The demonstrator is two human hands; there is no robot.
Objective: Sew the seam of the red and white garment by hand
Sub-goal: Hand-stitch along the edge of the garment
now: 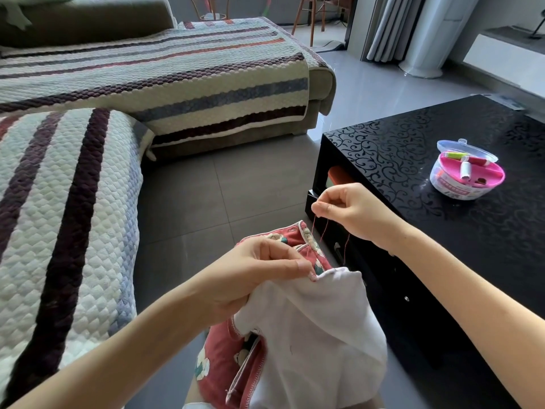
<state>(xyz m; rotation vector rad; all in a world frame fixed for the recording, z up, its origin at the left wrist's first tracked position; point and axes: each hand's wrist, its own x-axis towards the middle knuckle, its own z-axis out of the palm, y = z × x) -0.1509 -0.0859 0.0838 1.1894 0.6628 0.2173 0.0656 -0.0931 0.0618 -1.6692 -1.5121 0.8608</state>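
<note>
Garment [309, 335]: red floral and white cloth, bunched in the person's lap at bottom centre.
Left hand [259, 273]: thumb and curled fingers pinch the white edge where it meets the red.
Thread [323, 234]: red, in strands running from the cloth up to the right hand.
Right hand [351, 214]: raised above the garment, fingers curled, thumb and forefinger pinching the thread's top; needle too fine to make out.
Progress: sewing appears under way, mid-stitch. Finished stitches are not visible, so the length left cannot be judged.
Kit [466, 175]: open, spools inside, on black table [413, 149], well apart.
Sofa [88, 172]: striped cover, left.
</note>
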